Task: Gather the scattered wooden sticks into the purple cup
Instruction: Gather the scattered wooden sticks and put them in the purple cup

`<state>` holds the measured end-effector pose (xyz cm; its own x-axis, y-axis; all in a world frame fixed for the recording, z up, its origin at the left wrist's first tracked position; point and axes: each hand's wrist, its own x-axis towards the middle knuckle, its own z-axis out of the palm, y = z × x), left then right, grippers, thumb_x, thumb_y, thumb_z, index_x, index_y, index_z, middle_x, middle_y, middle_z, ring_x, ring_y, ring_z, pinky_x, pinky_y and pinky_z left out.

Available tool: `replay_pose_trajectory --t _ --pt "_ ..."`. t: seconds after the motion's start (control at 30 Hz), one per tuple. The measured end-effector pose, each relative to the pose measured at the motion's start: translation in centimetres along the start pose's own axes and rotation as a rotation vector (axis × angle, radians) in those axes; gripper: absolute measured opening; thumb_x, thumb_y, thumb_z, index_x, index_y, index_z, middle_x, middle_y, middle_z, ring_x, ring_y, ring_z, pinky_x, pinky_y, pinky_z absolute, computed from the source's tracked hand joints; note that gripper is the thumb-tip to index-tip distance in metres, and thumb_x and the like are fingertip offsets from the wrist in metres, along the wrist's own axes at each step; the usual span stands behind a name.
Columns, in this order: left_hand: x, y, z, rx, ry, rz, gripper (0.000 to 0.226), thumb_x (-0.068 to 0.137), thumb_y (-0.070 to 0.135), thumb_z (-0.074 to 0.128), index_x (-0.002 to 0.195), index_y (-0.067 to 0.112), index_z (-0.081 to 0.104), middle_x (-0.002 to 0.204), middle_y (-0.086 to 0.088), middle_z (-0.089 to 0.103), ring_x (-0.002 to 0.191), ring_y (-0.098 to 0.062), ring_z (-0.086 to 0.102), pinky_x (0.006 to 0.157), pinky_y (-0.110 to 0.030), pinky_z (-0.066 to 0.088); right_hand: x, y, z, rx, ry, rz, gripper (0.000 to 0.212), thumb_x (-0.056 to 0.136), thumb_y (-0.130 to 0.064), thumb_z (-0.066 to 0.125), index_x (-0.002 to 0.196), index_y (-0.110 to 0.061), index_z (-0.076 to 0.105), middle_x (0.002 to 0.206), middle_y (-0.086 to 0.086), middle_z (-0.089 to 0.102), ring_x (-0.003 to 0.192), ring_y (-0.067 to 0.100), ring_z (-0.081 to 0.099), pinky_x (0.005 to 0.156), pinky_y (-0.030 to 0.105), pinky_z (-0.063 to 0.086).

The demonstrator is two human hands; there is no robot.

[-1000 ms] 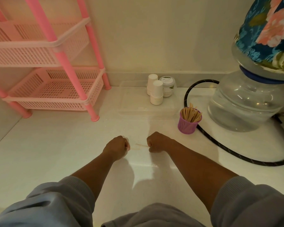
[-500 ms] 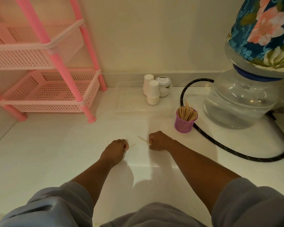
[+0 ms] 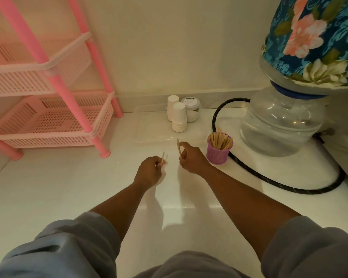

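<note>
The purple cup [image 3: 219,152] stands on the white counter, right of centre, holding several wooden sticks [image 3: 220,140] upright. My right hand [image 3: 191,158] is just left of the cup and pinches one wooden stick [image 3: 178,146] that points up. My left hand [image 3: 151,170] is further left, above the counter, and pinches two short stick ends [image 3: 164,156] that poke up past its fingers. No loose sticks are plain on the counter.
A pink plastic rack [image 3: 48,109] stands at the back left. White paper cups [image 3: 178,119] and a white jar [image 3: 192,108] sit near the wall. A black hose [image 3: 269,182] curves behind the cup. A large water bottle [image 3: 281,121] with floral cover stands right.
Both hands have lifted off the counter with sticks in them. The right hand has moved up and toward the purple cup, turning its stick upright.
</note>
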<state>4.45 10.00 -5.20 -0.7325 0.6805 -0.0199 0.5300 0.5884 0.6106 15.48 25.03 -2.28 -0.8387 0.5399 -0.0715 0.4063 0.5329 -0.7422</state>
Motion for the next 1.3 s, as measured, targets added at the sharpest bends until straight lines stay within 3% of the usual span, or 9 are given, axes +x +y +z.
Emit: replay_pose_trajectory --t 0.17,0.27,0.37,0.5,0.73,0.9,1.07,1.2,1.3 --pt "1.9 3.8 -0.6 -0.121 0.066 0.076 0.024 0.094 0.015 0.051 0.115 0.021 0.060 0.098 0.000 0.069 0.082 -0.018 0.067 0.074 -0.029 0.051 0.0 -0.5 -2.0 0.012 0.076 -0.080 0.089 0.083 -0.001 0.059 0.153 -0.031 0.013 0.082 0.006 0.064 0.073 0.019 0.062 0.068 0.033 0.054" --pt "2.7 5.9 -1.0 -0.163 0.060 0.158 0.041 0.092 0.012 0.054 0.131 0.021 0.046 0.095 -0.002 0.065 0.081 -0.019 0.066 0.071 -0.034 0.053 -0.1 -0.6 -3.2 -0.042 0.186 -0.168 0.092 0.084 -0.003 0.057 0.153 -0.035 0.005 0.077 0.005 0.060 0.067 0.016 0.056 0.064 0.031 0.051" --pt "3.5 7.9 -1.3 -0.184 0.090 0.243 0.052 0.092 0.014 0.055 0.140 0.024 0.038 0.095 -0.002 0.065 0.080 -0.019 0.066 0.070 -0.034 0.054 0.1 -0.3 -4.5 -0.097 0.259 -0.206 0.087 0.086 -0.007 0.057 0.153 -0.034 0.009 0.080 0.005 0.060 0.071 0.017 0.056 0.068 0.034 0.054" --pt "4.7 10.8 -1.7 -0.218 0.068 0.291 0.045 0.093 0.016 0.057 0.134 0.031 0.043 0.093 -0.002 0.066 0.080 -0.018 0.068 0.071 -0.039 0.058 0.2 0.2 -6.5 -0.098 0.348 -0.180 0.082 0.085 -0.008 0.060 0.152 -0.032 0.020 0.082 0.005 0.062 0.073 0.017 0.058 0.071 0.036 0.055" --pt "6.0 15.2 -0.9 -0.351 0.031 0.308 0.037 0.091 0.012 0.056 0.123 0.032 0.051 0.088 0.000 0.067 0.079 -0.013 0.069 0.065 -0.030 0.055 0.3 1.3 -9.6 -0.018 0.508 -0.152 0.068 0.084 -0.004 0.057 0.147 -0.024 0.038 0.081 0.008 0.062 0.076 0.022 0.058 0.076 0.040 0.054" --pt "6.0 17.4 0.7 -0.381 0.021 0.342 0.033 0.091 0.011 0.059 0.117 0.030 0.054 0.086 0.003 0.067 0.076 -0.009 0.069 0.064 -0.021 0.054 0.1 2.4 -11.4 -0.002 0.556 -0.123 0.067 0.086 -0.007 0.058 0.148 -0.024 0.036 0.082 0.010 0.064 0.076 0.021 0.060 0.075 0.036 0.055" --pt "5.8 18.3 2.4 -0.312 0.057 0.358 0.021 0.090 0.010 0.063 0.106 0.024 0.063 0.087 0.002 0.071 0.079 -0.010 0.069 0.073 -0.024 0.058 -0.5 3.7 -12.2 -0.009 0.566 -0.100 0.064 0.087 -0.010 0.059 0.147 -0.022 0.037 0.081 0.008 0.066 0.075 0.021 0.062 0.074 0.033 0.055" --pt "5.8 18.2 3.1 -0.175 0.061 0.408 0.021 0.091 0.013 0.064 0.110 0.015 0.072 0.101 -0.003 0.075 0.091 -0.015 0.070 0.086 -0.029 0.057 -1.0 4.8 -12.0 -0.041 0.554 -0.093 0.056 0.090 -0.014 0.061 0.143 -0.016 0.045 0.081 0.007 0.067 0.072 0.019 0.062 0.073 0.031 0.055" --pt "5.7 17.9 3.3 -0.120 0.058 0.419 0.022 0.092 0.015 0.063 0.111 0.015 0.074 0.105 -0.003 0.075 0.094 -0.016 0.070 0.086 -0.025 0.054 -1.2 5.1 -11.7 -0.016 0.535 -0.057 0.046 0.090 -0.018 0.060 0.135 -0.016 0.053 0.078 0.004 0.067 0.070 0.016 0.062 0.073 0.031 0.057"
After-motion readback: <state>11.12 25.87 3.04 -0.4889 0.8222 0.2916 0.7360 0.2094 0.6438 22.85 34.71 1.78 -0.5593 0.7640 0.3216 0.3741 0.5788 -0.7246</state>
